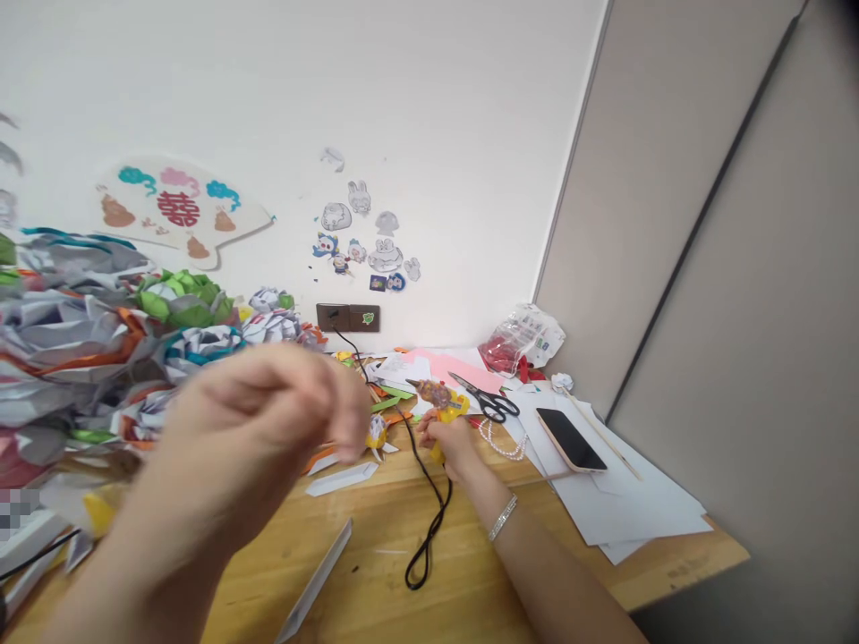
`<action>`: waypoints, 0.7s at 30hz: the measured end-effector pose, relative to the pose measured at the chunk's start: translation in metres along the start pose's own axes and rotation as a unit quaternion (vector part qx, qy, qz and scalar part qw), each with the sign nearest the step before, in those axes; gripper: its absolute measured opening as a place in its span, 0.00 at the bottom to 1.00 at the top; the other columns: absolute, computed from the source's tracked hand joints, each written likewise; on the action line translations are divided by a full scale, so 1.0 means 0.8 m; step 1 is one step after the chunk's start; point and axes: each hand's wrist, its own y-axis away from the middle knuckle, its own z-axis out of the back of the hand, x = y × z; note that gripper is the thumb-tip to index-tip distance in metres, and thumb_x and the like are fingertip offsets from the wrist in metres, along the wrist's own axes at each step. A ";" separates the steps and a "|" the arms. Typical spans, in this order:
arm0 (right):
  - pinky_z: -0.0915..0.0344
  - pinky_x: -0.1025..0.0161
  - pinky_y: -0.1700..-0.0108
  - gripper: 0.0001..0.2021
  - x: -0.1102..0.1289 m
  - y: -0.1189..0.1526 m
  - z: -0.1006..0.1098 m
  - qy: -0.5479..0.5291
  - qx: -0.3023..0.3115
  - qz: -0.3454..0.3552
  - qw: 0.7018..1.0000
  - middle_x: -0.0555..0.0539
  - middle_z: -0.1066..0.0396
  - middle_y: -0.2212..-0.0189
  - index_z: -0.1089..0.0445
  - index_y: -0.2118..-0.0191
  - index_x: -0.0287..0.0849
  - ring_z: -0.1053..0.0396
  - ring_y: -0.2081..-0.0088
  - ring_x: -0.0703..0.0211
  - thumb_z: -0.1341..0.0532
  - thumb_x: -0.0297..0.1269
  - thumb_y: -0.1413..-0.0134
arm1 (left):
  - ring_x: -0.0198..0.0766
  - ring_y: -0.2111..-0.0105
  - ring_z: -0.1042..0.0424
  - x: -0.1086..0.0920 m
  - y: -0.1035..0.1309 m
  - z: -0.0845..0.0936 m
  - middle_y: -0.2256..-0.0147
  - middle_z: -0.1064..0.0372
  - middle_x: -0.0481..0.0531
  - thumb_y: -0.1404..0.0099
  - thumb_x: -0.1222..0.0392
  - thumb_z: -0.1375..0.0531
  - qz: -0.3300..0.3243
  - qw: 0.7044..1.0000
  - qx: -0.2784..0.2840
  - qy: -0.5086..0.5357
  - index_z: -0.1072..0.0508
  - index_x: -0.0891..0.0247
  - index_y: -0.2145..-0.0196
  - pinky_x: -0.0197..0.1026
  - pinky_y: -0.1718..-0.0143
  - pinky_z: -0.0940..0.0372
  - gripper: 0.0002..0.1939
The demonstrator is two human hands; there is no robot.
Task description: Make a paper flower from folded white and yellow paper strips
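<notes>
My left hand (268,429) is raised close to the camera, slightly blurred, with its fingers curled downward. Whatever lies inside those fingers, if anything, is hidden from view. My right hand (449,440) grips a yellow glue gun (453,408) above the table, its stained nozzle end pointing left. A black cord (429,537) loops over the wood below it. One folded white paper strip (315,581) lies near the front, and another folded strip (342,479) rests farther back. Just left of the glue gun sits a small white-and-yellow paper piece (377,431).
Folded paper flowers (73,349) pile up at the left. Black-handled scissors (487,401), a pearl string (500,440), a phone (570,438) and a thin stick (608,438) lie right, near white sheets (631,510). A plastic bag (527,340) stands by the wall socket's (349,317) wall.
</notes>
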 end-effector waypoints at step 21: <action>0.43 0.70 0.82 0.07 -0.008 -0.010 0.015 -0.059 -0.063 0.026 0.996 0.52 0.30 0.80 0.36 0.75 0.40 0.41 0.87 0.70 0.43 0.30 0.69 | 0.41 0.73 0.30 0.214 0.011 0.044 0.76 0.29 0.49 0.42 0.57 0.50 0.277 0.831 -0.107 -0.470 0.32 0.61 0.76 0.37 0.73 0.41 0.11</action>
